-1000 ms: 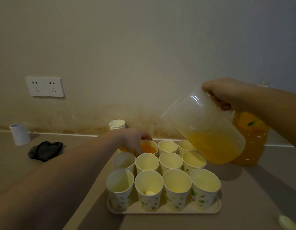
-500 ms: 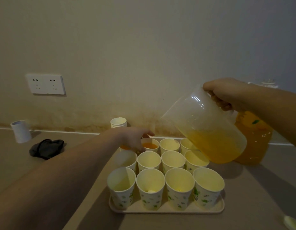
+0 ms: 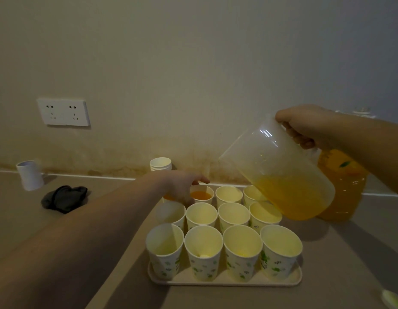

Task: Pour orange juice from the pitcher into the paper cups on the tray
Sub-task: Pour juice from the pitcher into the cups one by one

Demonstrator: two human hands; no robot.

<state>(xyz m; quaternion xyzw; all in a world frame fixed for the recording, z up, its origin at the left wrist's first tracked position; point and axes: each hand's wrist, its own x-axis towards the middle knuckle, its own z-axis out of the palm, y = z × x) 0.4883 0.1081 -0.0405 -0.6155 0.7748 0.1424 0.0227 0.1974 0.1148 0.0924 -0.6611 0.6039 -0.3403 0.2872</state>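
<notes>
A beige tray (image 3: 216, 281) carries several white paper cups with green print. Most are empty, like the front-left cup (image 3: 164, 248). One back-row cup (image 3: 201, 195) holds orange juice. My left hand (image 3: 180, 186) reaches over the back-left corner of the tray, its fingers curled round that juice-filled cup; a second orange-filled cup shows just beneath the hand. My right hand (image 3: 305, 126) grips the handle of a clear plastic pitcher (image 3: 280, 172), tilted with its spout to the left above the back-right cups. Juice sits low in the pitcher and no stream is visible.
A large juice bottle (image 3: 343, 190) stands behind the pitcher at the right. A stack of spare cups (image 3: 160, 163) is by the wall, a white cup (image 3: 30, 175) and a black cloth (image 3: 64, 198) lie at the left. A pale lid (image 3: 392, 298) is at the bottom right corner.
Both hands keep their places; the pitcher stays tilted at nearly the same angle. Only the view has shifted slightly.
</notes>
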